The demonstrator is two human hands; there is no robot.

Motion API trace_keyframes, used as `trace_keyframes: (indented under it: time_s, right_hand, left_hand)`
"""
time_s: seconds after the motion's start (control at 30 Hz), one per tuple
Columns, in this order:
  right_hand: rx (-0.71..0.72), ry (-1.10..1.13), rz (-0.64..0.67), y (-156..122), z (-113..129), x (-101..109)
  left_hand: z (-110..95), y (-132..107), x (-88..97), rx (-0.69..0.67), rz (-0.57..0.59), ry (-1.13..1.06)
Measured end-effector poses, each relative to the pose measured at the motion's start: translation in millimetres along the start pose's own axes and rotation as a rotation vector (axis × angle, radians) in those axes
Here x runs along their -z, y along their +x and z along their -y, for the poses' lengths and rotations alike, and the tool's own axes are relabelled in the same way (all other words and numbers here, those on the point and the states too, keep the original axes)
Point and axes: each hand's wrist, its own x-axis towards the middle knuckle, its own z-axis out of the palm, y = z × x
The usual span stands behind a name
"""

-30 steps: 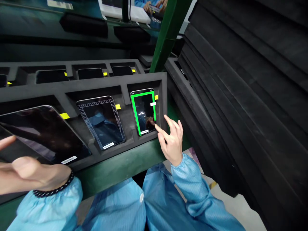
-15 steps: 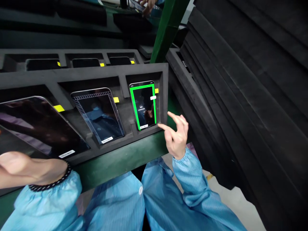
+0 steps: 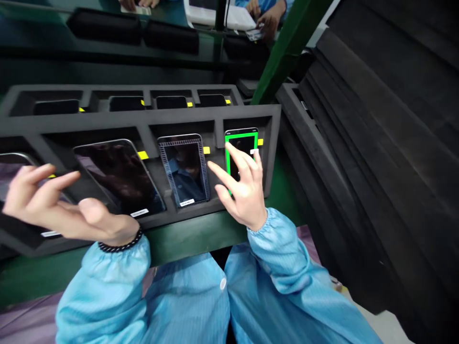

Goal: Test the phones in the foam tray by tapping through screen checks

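My right hand (image 3: 245, 193) is open, its fingers spread in front of the phone with a bright green screen border (image 3: 242, 136). It covers that screen's lower part, and I cannot tell whether a fingertip touches the glass. To its left lies a phone with a ladder-patterned border (image 3: 188, 174). A larger dark-screened phone (image 3: 120, 174) comes after it. My left hand (image 3: 68, 208) hovers open and holds nothing, partly hiding the leftmost phone (image 3: 16, 160). These phones sit in separate pockets of a black foam tray (image 3: 179, 119). Yellow tabs show beside them.
Behind stands a second foam tray (image 3: 124, 90) with several dark phones. Stacked black foam sheets (image 3: 358, 157) rise at the right, beside a slanted green post (image 3: 287, 52). A green table edge (image 3: 201, 231) runs in front of me. Another person's hands (image 3: 270, 21) work across the bench.
My view has swung left. My right hand has moved left from beside the green-bordered phone to in front of it. My left hand's spread fingers have come into view.
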Motion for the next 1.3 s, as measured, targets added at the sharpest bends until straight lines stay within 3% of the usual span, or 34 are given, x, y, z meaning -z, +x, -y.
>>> trace_keyframes:
  time_s: [0.1, 0.27, 0.37, 0.6, 0.7, 0.8, 0.97, 1.1, 1.3]
  right_hand:
    - [0.134, -0.015, 0.047, 36, 22, -10]
    - [0.194, -0.040, 0.104, 68, 37, -25]
    - [0.212, -0.022, 0.108, 60, 37, -28]
    - [0.309, 0.063, 0.150, -7, 48, -31]
    - [0.344, 0.109, 0.194, -19, 47, -31]
    - [0.330, 0.151, 0.122, -6, 39, -27]
    - [0.183, 0.042, -0.058, 40, 32, -25]
    - [0.200, -0.038, -0.042, 60, 36, -34]
    - [0.147, -0.076, 0.002, 62, 38, -38]
  left_hand:
    - [-10, 4, -0.5, -0.201, -0.203, 0.036]
    - [-9, 7, 1.1, -0.248, -0.251, -0.037]
    - [-8, 8, 2.3, -0.245, -0.249, -0.017]
    - [-9, 9, 2.6, -0.265, -0.264, -0.052]
    - [-7, 10, 1.5, -0.282, -0.267, -0.082]
    - [-6, 11, 0.9, -0.297, -0.290, -0.116]
    - [-10, 9, 3.4, -0.221, -0.252, -0.100]
    - [-7, 7, 3.5, -0.232, -0.263, -0.103]
    - [-5, 5, 2.5, -0.203, -0.251, -0.110]
